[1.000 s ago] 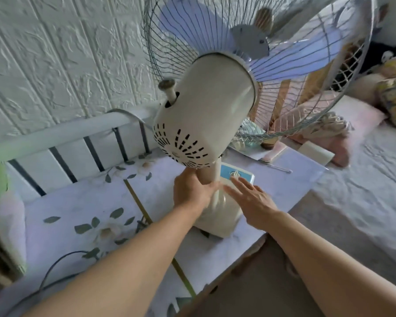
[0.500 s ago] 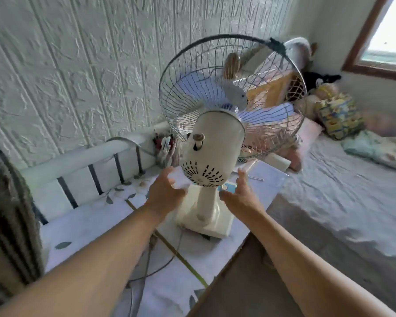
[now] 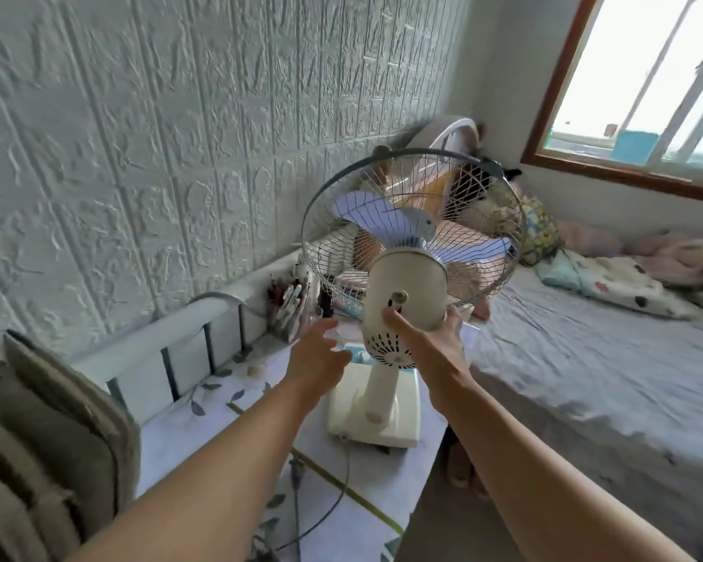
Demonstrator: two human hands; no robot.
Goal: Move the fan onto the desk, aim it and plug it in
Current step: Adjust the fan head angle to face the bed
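Observation:
A cream table fan (image 3: pixel 402 294) with pale blue blades and a wire cage stands on the desk (image 3: pixel 204 436), which has a leaf-patterned cover. Its square base (image 3: pixel 376 415) sits near the desk's right edge, and the cage faces away toward the bed. My right hand (image 3: pixel 431 350) grips the motor housing from the right and below, thumb near the knob. My left hand (image 3: pixel 317 358) hovers open just left of the housing, not touching it. The fan's dark cord (image 3: pixel 337 496) trails from the base across the desk toward me.
A textured white wall runs along the left. A pen holder (image 3: pixel 289 306) stands at the desk's back by a white railing (image 3: pixel 187 338). A chair back (image 3: pixel 57 432) is at lower left. A bed (image 3: pixel 593 383) with pillows lies right, under a window (image 3: pixel 642 83).
Both hands rose from the fan's stem and base to the motor housing. My right hand took hold of the housing. The view pulled back and lifted.

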